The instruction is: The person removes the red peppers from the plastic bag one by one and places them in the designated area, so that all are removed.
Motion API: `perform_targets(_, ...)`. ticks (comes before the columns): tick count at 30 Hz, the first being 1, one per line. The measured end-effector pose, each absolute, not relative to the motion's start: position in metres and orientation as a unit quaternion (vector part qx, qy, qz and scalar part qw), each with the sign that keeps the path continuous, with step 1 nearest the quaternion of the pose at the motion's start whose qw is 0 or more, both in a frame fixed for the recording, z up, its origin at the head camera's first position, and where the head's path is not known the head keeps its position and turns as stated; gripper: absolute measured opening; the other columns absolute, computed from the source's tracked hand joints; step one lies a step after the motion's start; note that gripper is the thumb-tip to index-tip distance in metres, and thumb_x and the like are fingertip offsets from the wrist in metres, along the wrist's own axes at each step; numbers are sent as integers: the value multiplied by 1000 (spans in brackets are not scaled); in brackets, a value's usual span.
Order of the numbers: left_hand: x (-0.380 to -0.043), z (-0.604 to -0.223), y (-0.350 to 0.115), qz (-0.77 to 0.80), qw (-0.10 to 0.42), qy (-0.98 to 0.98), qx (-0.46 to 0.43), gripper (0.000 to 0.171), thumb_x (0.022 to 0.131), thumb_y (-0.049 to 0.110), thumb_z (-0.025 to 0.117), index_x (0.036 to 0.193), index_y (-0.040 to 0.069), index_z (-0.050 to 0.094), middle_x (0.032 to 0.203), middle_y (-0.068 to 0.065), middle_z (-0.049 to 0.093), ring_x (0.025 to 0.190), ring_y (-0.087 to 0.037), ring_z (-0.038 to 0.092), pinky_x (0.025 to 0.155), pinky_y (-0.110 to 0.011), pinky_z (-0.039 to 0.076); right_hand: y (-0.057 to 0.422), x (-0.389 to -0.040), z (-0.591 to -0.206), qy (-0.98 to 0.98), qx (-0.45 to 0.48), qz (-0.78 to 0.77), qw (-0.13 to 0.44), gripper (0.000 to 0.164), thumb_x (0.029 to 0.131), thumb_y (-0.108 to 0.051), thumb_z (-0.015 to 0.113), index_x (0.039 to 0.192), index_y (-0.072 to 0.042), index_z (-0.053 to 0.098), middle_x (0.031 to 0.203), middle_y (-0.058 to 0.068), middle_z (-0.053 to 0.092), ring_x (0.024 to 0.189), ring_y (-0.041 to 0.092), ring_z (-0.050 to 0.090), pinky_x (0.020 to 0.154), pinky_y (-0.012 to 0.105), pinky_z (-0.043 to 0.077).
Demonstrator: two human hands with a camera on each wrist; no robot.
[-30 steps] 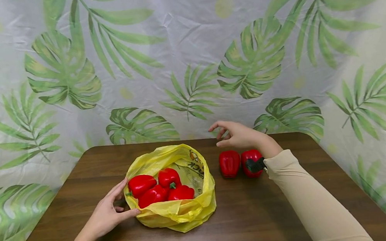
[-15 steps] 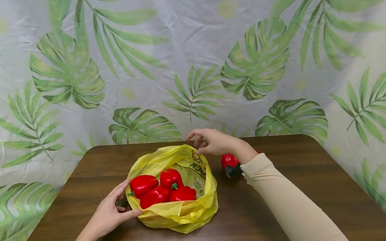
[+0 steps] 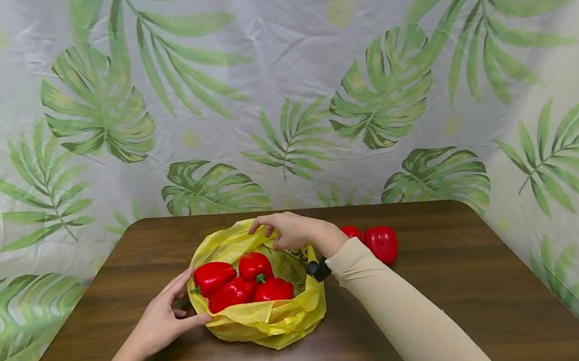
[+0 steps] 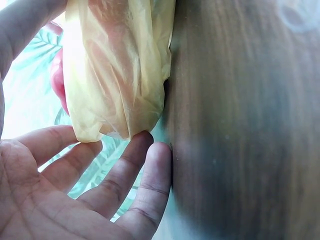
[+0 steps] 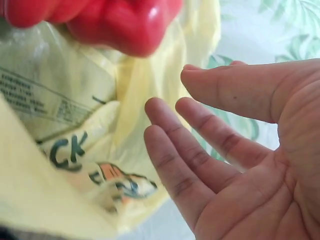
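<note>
Left grip (image 3: 159,322) — wide, against bag (image 3: 277,326)

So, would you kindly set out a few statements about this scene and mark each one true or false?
1. Four peppers show inside the bag. True.
2. The right hand grips a pepper. False: it holds nothing.
3. The left hand touches the bag. True.
4. The bag is tied shut. False: its mouth is open.
5. The two loose peppers lie left of the bag. False: they lie to its right, on the table.
6. Printing shows inside the bag. True.
</note>
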State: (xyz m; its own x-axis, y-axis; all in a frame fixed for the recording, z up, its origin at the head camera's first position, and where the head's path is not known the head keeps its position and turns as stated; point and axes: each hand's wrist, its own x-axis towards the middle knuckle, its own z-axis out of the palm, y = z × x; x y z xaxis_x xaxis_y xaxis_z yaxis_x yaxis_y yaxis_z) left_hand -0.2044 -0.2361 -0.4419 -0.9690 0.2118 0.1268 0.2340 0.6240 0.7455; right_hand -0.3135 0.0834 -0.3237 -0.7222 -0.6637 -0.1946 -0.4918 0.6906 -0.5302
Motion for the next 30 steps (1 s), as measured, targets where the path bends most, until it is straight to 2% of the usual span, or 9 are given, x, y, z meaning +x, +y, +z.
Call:
perform_targets(4,-204,-442,-236,-418,13,-900,-123,105,83,37,94,167,7,37,171,-24,37,128,-40,62,82,-19,60,74,-313,-331,898,-325,-219,199,61,102,9,62,155,-18,55,155,22,56,142,37,55,68,27,42)
perform_targets(9,-204,-441,-236,-419,14,-899,-124,105,84,36,94,167,7,37,171,-24,37,128,-39,62,81,-20,60,63,-311,-337,893,-338,-212,207,69,97,19,51,156,-15,55,159,21,53,145,37,53,60,24,33)
perform_targets(11,-204,-441,-236,-419,14,-899,-125,105,84,35,94,167,7,37,171,-24,37,128,-40,62,81,-20,60,60,-309,-339,893,-349,-201,202,71,95,21,49,155,-15,56,160,20,53,147,37,52,62,24,35)
perform_targets(16,-204,-441,-235,-419,16,-899,-127,106,83,35,94,167,7,37,171,-24,37,128,-40,62,82,-20,60,53,-305,-342,895,-369,-172,184,71,94,21,51,154,-16,59,161,15,55,140,35,57,83,25,46)
perform_targets(18,-204,-441,-235,-419,15,-899,-127,106,83,35,94,167,6,37,171,-24,37,128,-41,62,82,-20,60,52,-305,-343,894,-374,-166,182,73,93,23,50,154,-16,59,160,15,56,131,36,58,83,26,45)
perform_targets(20,-204,-441,-235,-417,14,-900,-128,105,84,35,94,167,6,37,171,-24,37,128,-41,62,82,-20,60,51,-305,-343,894,-376,-163,182,74,93,24,49,154,-16,59,160,16,56,126,36,58,79,25,43)
perform_targets(22,-204,-440,-235,-416,12,-900,-127,105,84,35,93,167,6,37,171,-25,37,129,-42,62,82,-19,59,50,-305,-344,895,-375,-160,184,75,92,24,48,153,-17,60,160,15,56,125,36,58,73,23,41)
perform_targets(25,-204,-440,-235,-415,10,-901,-126,105,84,35,93,167,6,36,171,-25,37,129,-43,62,82,-19,59,50,-305,-344,897,-368,-156,191,75,93,24,47,153,-19,62,159,14,57,129,34,58,72,22,40)
perform_targets(30,-203,-440,-235,-417,9,-900,-124,106,84,36,93,168,6,36,171,-25,37,129,-42,62,82,-19,59,50,-303,-343,901,-358,-145,200,72,94,21,47,149,-21,66,153,9,63,135,30,59,88,24,50)
